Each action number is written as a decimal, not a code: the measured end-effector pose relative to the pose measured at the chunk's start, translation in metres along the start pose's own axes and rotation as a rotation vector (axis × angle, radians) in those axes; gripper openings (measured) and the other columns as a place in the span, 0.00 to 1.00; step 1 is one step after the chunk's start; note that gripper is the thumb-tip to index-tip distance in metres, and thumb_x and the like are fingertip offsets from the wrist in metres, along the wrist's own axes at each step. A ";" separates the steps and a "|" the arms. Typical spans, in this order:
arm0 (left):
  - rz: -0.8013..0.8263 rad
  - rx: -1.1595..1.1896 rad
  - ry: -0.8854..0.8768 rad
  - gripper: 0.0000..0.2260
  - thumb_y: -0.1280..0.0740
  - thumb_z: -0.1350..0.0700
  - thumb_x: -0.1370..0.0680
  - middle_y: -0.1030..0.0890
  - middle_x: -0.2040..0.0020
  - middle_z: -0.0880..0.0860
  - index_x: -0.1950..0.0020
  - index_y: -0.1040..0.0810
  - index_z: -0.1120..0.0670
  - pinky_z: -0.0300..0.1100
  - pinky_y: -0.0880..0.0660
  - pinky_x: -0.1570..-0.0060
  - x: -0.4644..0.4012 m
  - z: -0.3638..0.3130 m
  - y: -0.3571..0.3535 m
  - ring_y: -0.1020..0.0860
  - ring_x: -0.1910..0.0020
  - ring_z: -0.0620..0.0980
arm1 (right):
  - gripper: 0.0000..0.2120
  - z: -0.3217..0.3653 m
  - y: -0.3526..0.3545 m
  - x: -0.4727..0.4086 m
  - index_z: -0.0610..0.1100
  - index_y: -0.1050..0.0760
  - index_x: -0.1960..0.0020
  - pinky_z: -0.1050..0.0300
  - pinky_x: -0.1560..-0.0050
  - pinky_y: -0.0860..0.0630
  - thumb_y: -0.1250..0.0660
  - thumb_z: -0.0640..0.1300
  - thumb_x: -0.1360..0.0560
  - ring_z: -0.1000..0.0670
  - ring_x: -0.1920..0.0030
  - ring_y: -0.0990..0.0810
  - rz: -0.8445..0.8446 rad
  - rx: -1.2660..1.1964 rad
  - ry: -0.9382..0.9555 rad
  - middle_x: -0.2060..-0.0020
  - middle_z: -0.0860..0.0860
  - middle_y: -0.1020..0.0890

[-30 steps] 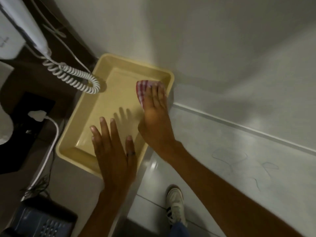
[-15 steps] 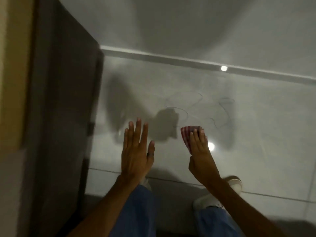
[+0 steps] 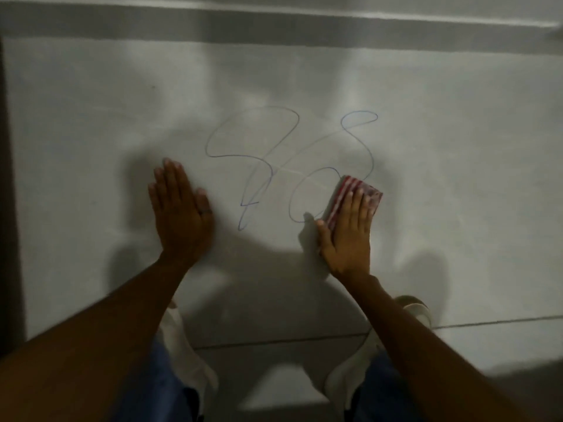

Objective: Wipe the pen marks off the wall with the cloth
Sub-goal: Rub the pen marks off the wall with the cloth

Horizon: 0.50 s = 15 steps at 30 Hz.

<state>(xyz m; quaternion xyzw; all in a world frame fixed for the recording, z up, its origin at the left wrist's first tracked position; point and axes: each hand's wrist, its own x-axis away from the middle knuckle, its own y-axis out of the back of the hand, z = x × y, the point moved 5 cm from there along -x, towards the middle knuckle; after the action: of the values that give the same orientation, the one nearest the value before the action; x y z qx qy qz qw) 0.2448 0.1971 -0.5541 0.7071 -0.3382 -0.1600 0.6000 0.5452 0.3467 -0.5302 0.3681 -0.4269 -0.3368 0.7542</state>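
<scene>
Blue looping pen marks (image 3: 268, 161) cover the middle of the pale wall (image 3: 457, 147). My right hand (image 3: 347, 236) lies flat on a folded red-and-white striped cloth (image 3: 350, 193), pressing it against the wall at the lower right edge of the marks, over the side of a drawn oval. My left hand (image 3: 179, 211) rests flat on the bare wall to the left of the marks, fingers together, holding nothing; a dark ring sits on one finger.
A grey horizontal band (image 3: 274, 25) runs across the top of the wall. A dark vertical edge (image 3: 7, 208) borders the left side. Below are my blue trousers (image 3: 158, 385), white shoes (image 3: 417, 309) and the tiled floor (image 3: 280, 385).
The view has swung from a yellow tray on a desk to the wall. Both hands have moved up to the wall, and the cloth now touches the pen marks.
</scene>
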 end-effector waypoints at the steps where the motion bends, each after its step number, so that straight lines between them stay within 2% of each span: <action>1: -0.047 -0.020 0.001 0.30 0.53 0.47 0.12 0.47 0.12 0.61 0.13 0.49 0.60 0.58 0.52 0.13 0.001 0.002 -0.004 0.49 0.13 0.61 | 0.42 0.001 0.001 -0.011 0.38 0.58 0.14 0.46 0.12 0.62 0.50 0.62 0.16 0.43 0.13 0.62 -0.053 0.010 -0.005 0.13 0.40 0.56; 4: -0.125 -0.056 -0.011 0.29 0.54 0.46 0.12 0.46 0.12 0.59 0.12 0.50 0.58 0.56 0.54 0.13 0.002 0.007 -0.010 0.49 0.12 0.59 | 0.38 0.004 0.018 -0.060 0.35 0.54 0.15 0.41 0.11 0.57 0.51 0.59 0.15 0.40 0.12 0.55 -0.174 0.096 0.007 0.13 0.38 0.51; 7: -0.179 -0.081 -0.016 0.29 0.53 0.46 0.12 0.45 0.12 0.59 0.12 0.50 0.57 0.54 0.54 0.13 0.002 0.008 -0.009 0.48 0.12 0.58 | 0.34 0.015 0.043 -0.120 0.36 0.50 0.15 0.38 0.12 0.51 0.50 0.54 0.14 0.38 0.13 0.51 -0.223 0.164 0.106 0.14 0.37 0.47; 12: -0.197 -0.085 -0.014 0.30 0.53 0.46 0.12 0.44 0.12 0.59 0.13 0.48 0.58 0.57 0.51 0.14 0.002 0.007 -0.008 0.47 0.13 0.59 | 0.32 0.022 0.082 -0.186 0.43 0.48 0.14 0.37 0.12 0.52 0.52 0.54 0.14 0.38 0.12 0.54 -0.245 0.057 0.064 0.13 0.41 0.48; 13: -0.199 -0.080 -0.011 0.30 0.53 0.46 0.12 0.44 0.12 0.59 0.13 0.48 0.58 0.57 0.50 0.14 0.001 0.008 -0.008 0.46 0.13 0.59 | 0.31 0.029 0.077 -0.179 0.43 0.48 0.14 0.37 0.12 0.51 0.51 0.54 0.14 0.37 0.13 0.54 -0.243 0.052 0.106 0.13 0.41 0.47; 15: -0.203 -0.070 -0.021 0.30 0.52 0.46 0.12 0.44 0.12 0.59 0.13 0.48 0.58 0.58 0.49 0.14 0.003 0.008 -0.009 0.46 0.13 0.59 | 0.31 0.040 0.057 -0.145 0.44 0.46 0.14 0.35 0.13 0.48 0.49 0.52 0.14 0.38 0.13 0.52 -0.173 0.113 0.346 0.13 0.41 0.44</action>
<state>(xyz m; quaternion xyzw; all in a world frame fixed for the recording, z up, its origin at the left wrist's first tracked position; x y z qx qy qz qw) 0.2446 0.1896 -0.5639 0.7147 -0.2651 -0.2391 0.6015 0.4611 0.4835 -0.5250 0.4976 -0.2759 -0.3075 0.7627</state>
